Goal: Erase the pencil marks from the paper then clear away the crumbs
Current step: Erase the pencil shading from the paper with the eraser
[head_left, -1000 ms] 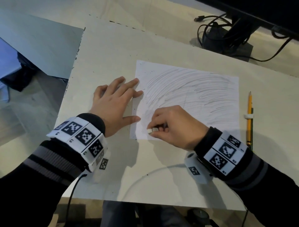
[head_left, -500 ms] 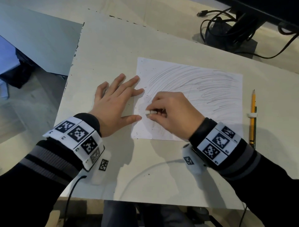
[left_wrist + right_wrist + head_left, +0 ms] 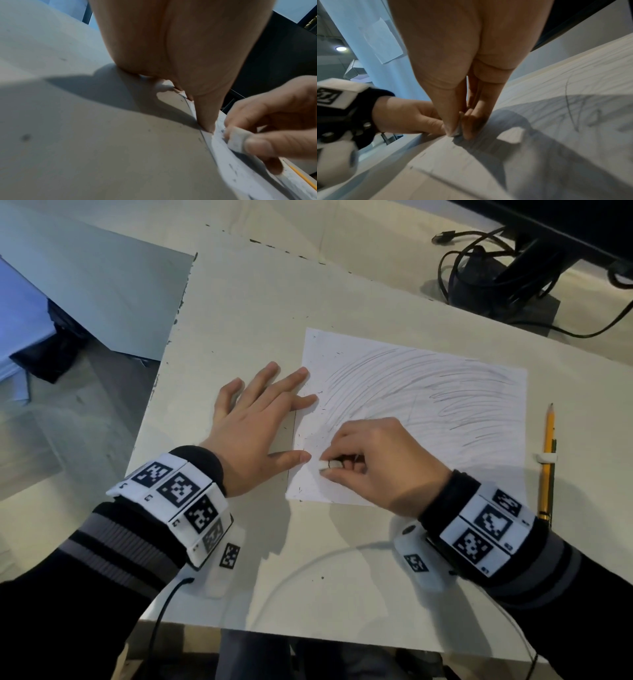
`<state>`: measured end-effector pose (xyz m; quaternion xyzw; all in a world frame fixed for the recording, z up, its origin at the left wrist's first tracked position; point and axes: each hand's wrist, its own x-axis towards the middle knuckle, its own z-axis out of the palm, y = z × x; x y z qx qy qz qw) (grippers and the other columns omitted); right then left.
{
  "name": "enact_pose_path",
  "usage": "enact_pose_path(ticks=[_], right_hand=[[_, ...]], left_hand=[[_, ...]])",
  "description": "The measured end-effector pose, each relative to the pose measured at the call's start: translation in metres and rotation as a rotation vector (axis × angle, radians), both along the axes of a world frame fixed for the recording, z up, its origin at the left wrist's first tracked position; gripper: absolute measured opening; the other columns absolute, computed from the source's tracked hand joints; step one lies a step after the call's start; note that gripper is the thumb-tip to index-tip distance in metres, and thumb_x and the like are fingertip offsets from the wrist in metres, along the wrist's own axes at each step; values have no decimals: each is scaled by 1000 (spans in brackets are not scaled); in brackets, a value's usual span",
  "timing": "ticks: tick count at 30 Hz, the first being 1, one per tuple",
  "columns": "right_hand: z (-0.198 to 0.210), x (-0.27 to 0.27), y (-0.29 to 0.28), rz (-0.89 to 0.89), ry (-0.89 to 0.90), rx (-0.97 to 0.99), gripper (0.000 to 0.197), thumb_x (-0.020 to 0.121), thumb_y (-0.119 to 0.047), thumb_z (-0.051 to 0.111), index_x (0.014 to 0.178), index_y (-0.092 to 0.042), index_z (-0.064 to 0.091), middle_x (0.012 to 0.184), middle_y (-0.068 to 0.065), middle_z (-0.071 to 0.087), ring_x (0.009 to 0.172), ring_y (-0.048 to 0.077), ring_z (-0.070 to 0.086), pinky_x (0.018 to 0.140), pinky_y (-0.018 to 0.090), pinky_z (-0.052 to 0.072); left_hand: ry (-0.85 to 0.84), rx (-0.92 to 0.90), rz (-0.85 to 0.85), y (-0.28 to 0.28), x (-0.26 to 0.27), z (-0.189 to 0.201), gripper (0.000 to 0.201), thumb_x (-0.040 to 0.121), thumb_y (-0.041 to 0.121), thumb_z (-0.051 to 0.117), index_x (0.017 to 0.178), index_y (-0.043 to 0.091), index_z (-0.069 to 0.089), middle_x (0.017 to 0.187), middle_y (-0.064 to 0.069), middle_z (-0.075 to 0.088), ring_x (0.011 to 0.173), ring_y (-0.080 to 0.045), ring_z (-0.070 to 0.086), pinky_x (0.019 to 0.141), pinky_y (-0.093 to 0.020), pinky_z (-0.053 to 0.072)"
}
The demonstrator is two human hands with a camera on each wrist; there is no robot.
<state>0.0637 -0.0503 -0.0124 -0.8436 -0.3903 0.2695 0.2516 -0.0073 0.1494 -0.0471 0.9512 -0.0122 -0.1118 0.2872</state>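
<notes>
A white sheet of paper [image 3: 428,392] covered in curved grey pencil strokes lies on the pale table [image 3: 239,313]. My right hand [image 3: 373,463] pinches a small white eraser [image 3: 329,465] between thumb and fingers and presses it on the sheet's lower left part. The eraser [image 3: 237,139] shows grey-smudged in the left wrist view, touching the paper [image 3: 243,171]. My left hand [image 3: 257,426] lies flat with spread fingers, its fingertips and thumb holding down the sheet's left edge. Dark eraser crumbs [image 3: 310,419] dot the paper's left margin. In the right wrist view the eraser [image 3: 458,129] sits against the paper [image 3: 556,108].
A yellow pencil [image 3: 547,460] lies on the table right of the sheet, with a small white piece [image 3: 544,457] across it. A monitor stand with black cables [image 3: 496,275] sits at the back right. The table's left edge [image 3: 161,371] drops to the floor.
My right hand with the eraser rubbed up the sheet's left part and has come back down toward the lower left corner. The left hand has stayed flat on the paper's edge.
</notes>
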Motion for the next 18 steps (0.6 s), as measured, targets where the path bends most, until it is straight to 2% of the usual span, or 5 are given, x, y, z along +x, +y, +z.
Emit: enact_pose_path(ticks=[4, 9, 14, 18], right_hand=[[-3, 4, 7, -79, -54, 27, 9, 84, -20, 76, 91, -14, 77, 79, -6, 63, 66, 6, 56, 67, 22, 50], [2, -12, 1, 82, 82, -89, 14, 83, -20, 77, 95, -15, 78, 83, -6, 66, 66, 4, 55, 69, 19, 48], [-4, 9, 3, -110, -79, 40, 9, 85, -21, 75, 91, -14, 77, 79, -6, 65, 70, 6, 58, 69, 26, 52], [-3, -6, -1, 30, 10, 21, 8, 83, -17, 77, 90, -15, 77, 80, -6, 64, 66, 7, 57, 66, 26, 50]], left_hand=[[4, -3, 1, 0, 0, 1, 70, 83, 53, 63, 146, 36, 36, 162, 22, 6, 150, -5, -12, 116, -38, -10], [11, -7, 6, -1, 0, 2, 70, 84, 51, 65, 145, 37, 34, 162, 23, 4, 149, -3, -14, 116, -36, -12], [3, -12, 10, -1, 0, 2, 68, 86, 49, 66, 145, 37, 35, 162, 23, 5, 149, -4, -14, 116, -37, -12], [7, -18, 10, -1, 1, 2, 69, 85, 49, 67, 145, 36, 36, 162, 22, 6, 149, -4, -14, 116, -37, -13]])
